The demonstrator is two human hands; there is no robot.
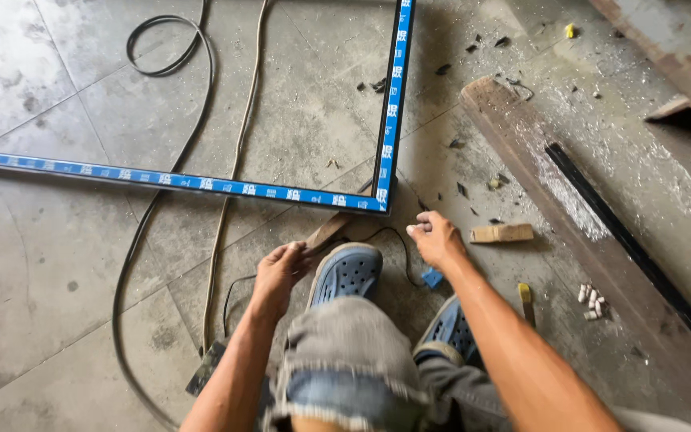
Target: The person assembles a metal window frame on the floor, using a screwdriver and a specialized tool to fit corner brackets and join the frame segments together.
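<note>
I am crouched on a concrete floor, my blue perforated shoes (347, 272) below me. A metal frame wrapped in blue protective film (389, 120) lies on the floor, its corner (381, 204) just ahead of my shoes. My left hand (280, 272) grips a flat wooden strip (328, 230) that reaches toward that corner. My right hand (435, 238) is curled loosely on the floor right of the corner, fingertips pinched around something small and pale that I cannot make out.
Black cable (165, 56) and a tan hose (237, 152) run across the floor at left. A small wood block (502, 233) lies beside my right hand. A long rusty plank (569, 208) with a black strip sits at right, white pellets (592, 302) near it.
</note>
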